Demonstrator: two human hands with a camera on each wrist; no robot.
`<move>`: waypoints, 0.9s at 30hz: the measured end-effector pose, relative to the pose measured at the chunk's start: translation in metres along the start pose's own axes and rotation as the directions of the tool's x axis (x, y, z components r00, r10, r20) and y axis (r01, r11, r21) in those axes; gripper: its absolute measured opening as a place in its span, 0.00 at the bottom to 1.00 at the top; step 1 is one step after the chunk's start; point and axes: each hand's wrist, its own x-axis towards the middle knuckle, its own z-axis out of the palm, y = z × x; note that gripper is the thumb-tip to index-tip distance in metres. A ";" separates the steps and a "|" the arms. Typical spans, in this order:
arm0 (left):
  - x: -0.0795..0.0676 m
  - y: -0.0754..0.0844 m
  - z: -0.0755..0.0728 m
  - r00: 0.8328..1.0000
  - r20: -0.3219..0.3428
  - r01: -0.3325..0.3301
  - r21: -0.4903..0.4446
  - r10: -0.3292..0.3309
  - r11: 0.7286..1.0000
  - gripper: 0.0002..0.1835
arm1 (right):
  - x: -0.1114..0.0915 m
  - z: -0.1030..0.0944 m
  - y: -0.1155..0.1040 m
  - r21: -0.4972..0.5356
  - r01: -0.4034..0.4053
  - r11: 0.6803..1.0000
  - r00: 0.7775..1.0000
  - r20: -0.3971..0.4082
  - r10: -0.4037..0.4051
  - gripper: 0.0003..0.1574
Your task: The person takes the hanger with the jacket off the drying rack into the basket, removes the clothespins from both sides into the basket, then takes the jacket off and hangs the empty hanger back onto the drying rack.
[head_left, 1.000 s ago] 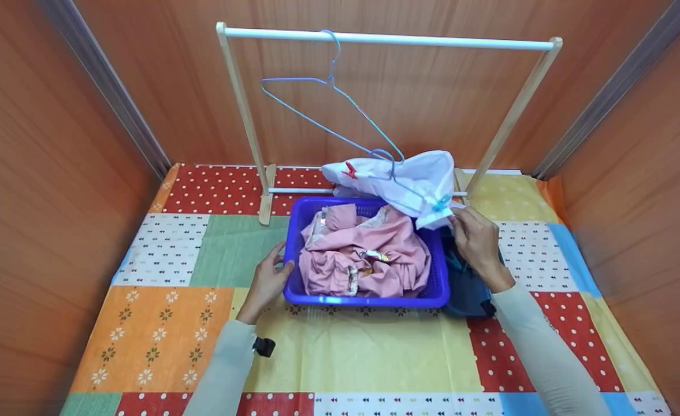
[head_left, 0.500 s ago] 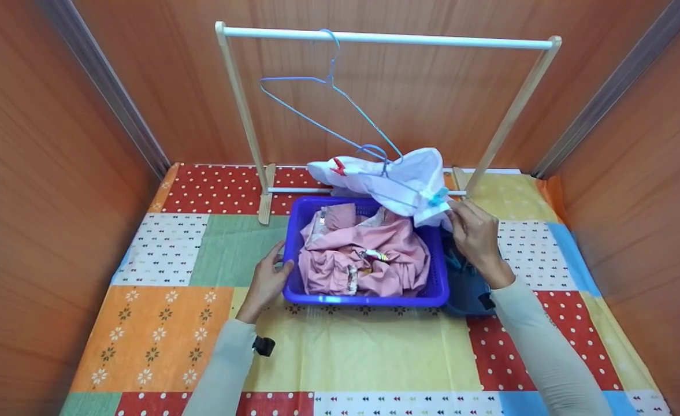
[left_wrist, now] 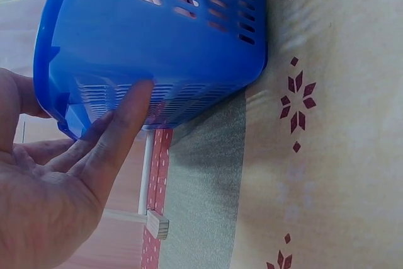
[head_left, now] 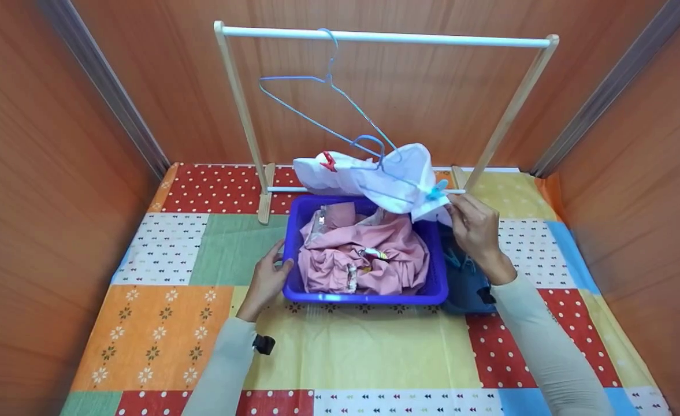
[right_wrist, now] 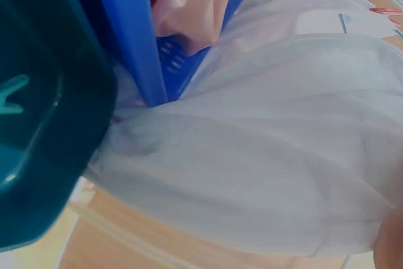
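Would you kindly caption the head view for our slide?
Left hand on the purple basket, right hand pinching the white cloth.

Around me I see brown wood-grain walls (head_left: pixel 432 104) on three sides, grey strips (head_left: pixel 108 92) (one per visible corner) and a patchwork cloth (head_left: pixel 374 352) spread below.

Behind the bare fingers (left_wrist: pixel 123 127), long, plain, pale grey-green sleeves (head_left: pixel 547 346), a small black block (head_left: pixel 264 345) worn at each cuff (head_left: pixel 245 327).
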 end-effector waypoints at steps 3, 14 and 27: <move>0.000 0.000 0.000 1.000 0.001 0.010 -0.004 -0.010 1.000 0.32 | 0.004 -0.002 -0.003 0.013 0.001 1.000 1.000 -0.005 -0.001 0.08; 0.000 -0.001 0.000 1.000 -0.004 0.019 -0.023 -0.019 1.000 0.32 | 0.019 -0.008 -0.011 0.063 -0.009 0.998 1.000 -0.021 0.011 0.08; 0.000 -0.002 -0.001 1.000 -0.010 -0.017 -0.025 0.016 1.000 0.32 | 0.031 -0.001 -0.036 0.193 0.019 0.981 1.000 -0.024 -0.014 0.11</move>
